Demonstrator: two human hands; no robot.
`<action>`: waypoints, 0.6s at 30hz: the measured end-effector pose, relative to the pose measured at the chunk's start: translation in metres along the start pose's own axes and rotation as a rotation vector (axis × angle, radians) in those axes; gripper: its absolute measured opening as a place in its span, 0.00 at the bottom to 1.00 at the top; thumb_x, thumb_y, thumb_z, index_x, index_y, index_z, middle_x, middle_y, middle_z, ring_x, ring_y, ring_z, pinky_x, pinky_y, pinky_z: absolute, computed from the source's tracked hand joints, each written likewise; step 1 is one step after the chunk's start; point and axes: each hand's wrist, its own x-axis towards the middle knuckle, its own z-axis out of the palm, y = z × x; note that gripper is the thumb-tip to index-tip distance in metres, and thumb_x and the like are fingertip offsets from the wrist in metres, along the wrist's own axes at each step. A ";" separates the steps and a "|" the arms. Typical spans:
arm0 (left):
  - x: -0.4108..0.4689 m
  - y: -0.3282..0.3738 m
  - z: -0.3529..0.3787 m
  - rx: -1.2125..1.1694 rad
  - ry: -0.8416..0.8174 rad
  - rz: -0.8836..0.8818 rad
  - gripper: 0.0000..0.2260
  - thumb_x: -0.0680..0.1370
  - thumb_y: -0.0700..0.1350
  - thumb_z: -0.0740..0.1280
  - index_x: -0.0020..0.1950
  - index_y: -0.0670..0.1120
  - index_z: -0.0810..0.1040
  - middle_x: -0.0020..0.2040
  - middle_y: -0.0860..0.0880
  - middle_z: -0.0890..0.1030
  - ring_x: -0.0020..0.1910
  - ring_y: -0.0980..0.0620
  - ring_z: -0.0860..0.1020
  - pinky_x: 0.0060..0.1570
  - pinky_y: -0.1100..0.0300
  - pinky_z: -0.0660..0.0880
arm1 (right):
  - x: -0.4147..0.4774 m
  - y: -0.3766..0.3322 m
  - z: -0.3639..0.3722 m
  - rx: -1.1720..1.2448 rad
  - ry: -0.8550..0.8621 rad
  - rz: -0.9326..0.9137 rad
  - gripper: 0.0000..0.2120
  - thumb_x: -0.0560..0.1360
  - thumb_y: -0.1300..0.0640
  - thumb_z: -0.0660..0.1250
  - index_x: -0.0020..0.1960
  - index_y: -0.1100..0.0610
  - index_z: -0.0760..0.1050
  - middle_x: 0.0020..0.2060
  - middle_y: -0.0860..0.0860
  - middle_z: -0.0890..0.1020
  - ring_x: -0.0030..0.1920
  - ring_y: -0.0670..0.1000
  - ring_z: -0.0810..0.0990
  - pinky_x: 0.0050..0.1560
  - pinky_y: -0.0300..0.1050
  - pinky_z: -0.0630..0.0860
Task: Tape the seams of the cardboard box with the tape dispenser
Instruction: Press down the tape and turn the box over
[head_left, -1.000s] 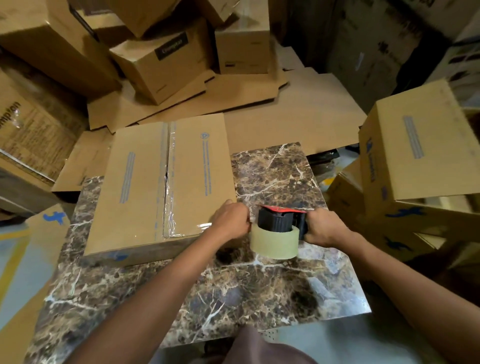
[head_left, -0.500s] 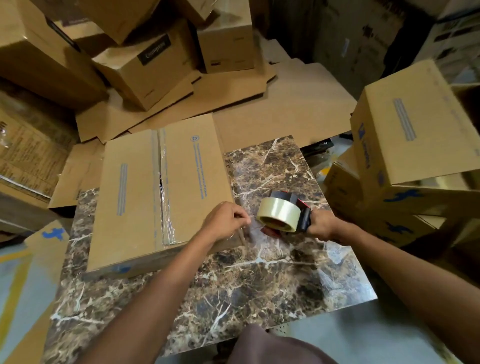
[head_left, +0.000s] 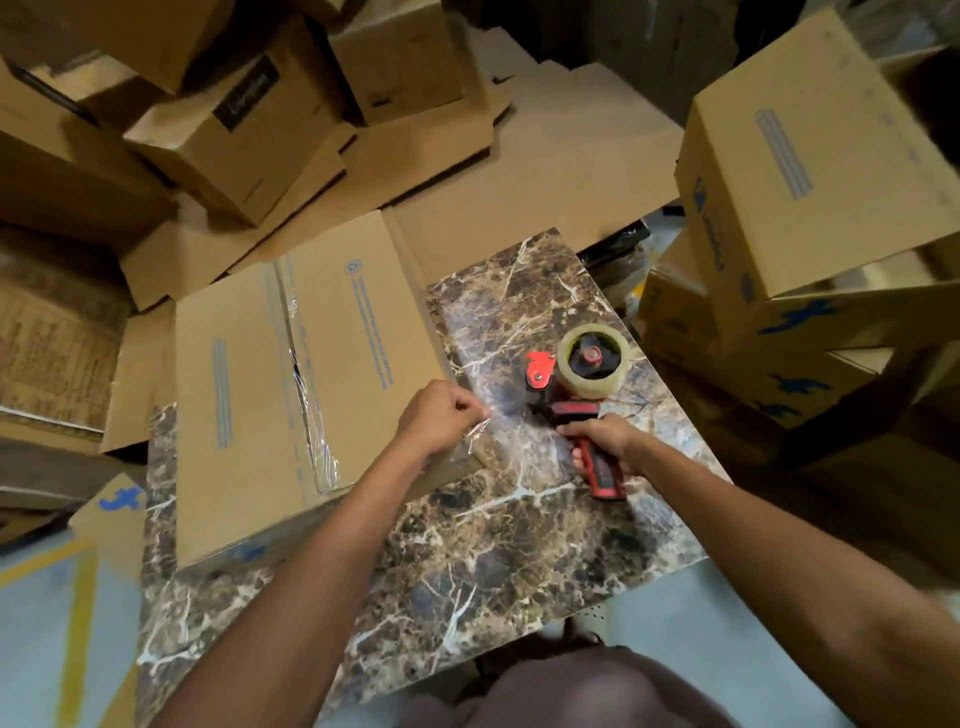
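A flat cardboard box (head_left: 244, 395) lies on the left half of the marble table (head_left: 467, 561), with clear tape running along its centre seam (head_left: 306, 395). The red and black tape dispenser (head_left: 576, 384) lies on its side on the table to the right of the box, its tape roll facing up. My right hand (head_left: 602, 441) grips its handle. At the box's near right corner my left hand (head_left: 441, 415) pinches a loose end of clear tape (head_left: 480, 431) that stretches toward the dispenser.
Stacked cardboard boxes (head_left: 810, 171) crowd the right edge of the table. More boxes (head_left: 244, 135) and flattened sheets (head_left: 519, 171) pile up behind and to the left. Grey floor with a yellow line (head_left: 78, 623) shows at the lower left.
My right hand has turned the dispenser from upright onto its side and shifted it right, onto the table. My left hand stays at the box's corner holding the tape end.
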 end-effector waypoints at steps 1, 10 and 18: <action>0.000 0.001 0.000 0.008 0.007 -0.004 0.07 0.74 0.48 0.73 0.36 0.56 0.84 0.37 0.60 0.83 0.42 0.56 0.82 0.49 0.51 0.80 | -0.003 0.001 -0.001 -0.069 0.058 -0.070 0.11 0.74 0.58 0.72 0.38 0.60 0.73 0.26 0.55 0.77 0.24 0.53 0.76 0.33 0.48 0.79; 0.003 0.004 0.003 0.039 0.042 -0.040 0.06 0.72 0.51 0.75 0.35 0.56 0.84 0.35 0.60 0.83 0.39 0.61 0.80 0.45 0.58 0.77 | -0.046 -0.024 0.040 -0.546 0.513 -0.671 0.21 0.71 0.37 0.70 0.47 0.55 0.82 0.41 0.48 0.83 0.41 0.46 0.81 0.38 0.40 0.73; 0.003 0.007 -0.002 0.055 0.047 -0.084 0.02 0.69 0.50 0.76 0.36 0.56 0.86 0.34 0.58 0.84 0.41 0.53 0.82 0.43 0.53 0.80 | -0.025 0.000 0.112 0.230 -0.188 -0.373 0.20 0.66 0.54 0.78 0.52 0.63 0.78 0.37 0.55 0.76 0.37 0.49 0.74 0.35 0.38 0.73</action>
